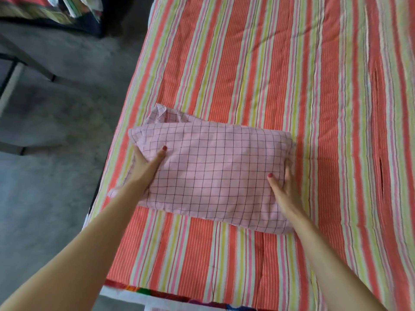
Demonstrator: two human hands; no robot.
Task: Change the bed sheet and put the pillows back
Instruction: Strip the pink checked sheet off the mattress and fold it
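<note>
Grey concrete floor point(56, 135) is seen along the left side, with dark metal frame legs point(27, 70) at the far left and a pile of folded cloth point(74, 6) on dark furniture at the top left corner. No brand, label or readable writing is visible anywhere.

To the right, most of the view is filled by the bed point(125, 295), covered by a striped bed sheet point(258, 63) in orange-red, pink, yellow-green and white. Sheet is spread mostly flat; long creases are seen along its right part. At the near edge, a strip of multicoloured fabric point(143, 290) shows under the sheet.

Pink checked pillow point(213, 173) is lying on the sheet, near the left edge of the bed and toward the near end, long side running left to right. Loose pillowcase fabric is bunched at its far left corner.

Left hand point(147, 163) is gripping the pillow's left end: thumb is laid on top, fingers are hidden below or behind the edge. Right hand point(284, 189) is placed at the pillow's right end, thumb on top, fingers curled round the edge into the fabric. Red polish is seen on both thumbnails. Both forearms are bare and reach in from the bottom of the view. Nothing is lying between hands and pillow; rest of the sheet around is open.
</note>
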